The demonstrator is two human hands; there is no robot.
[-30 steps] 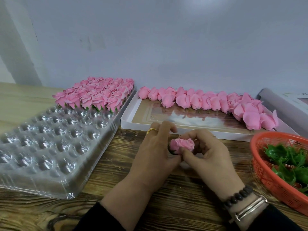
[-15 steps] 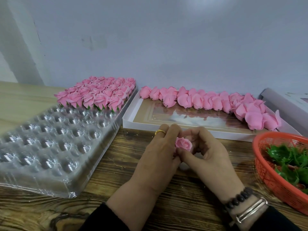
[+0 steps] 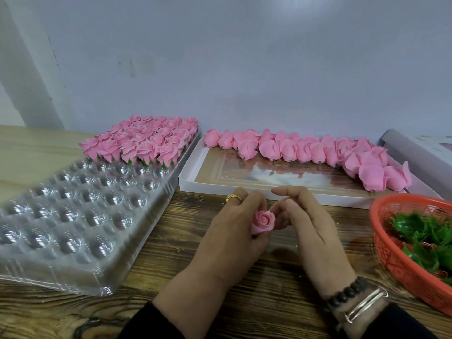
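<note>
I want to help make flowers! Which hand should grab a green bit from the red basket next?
Probably the right hand: the red basket with the green bits sits on its side, and it seems only to touch the rose. The left hand grips the rose.

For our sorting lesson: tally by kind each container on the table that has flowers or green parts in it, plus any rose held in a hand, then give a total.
Clear plastic blister tray: 1
White box: 1
Orange mesh basket: 1
Pink rose gripped in the left hand: 1
Total: 4
</note>
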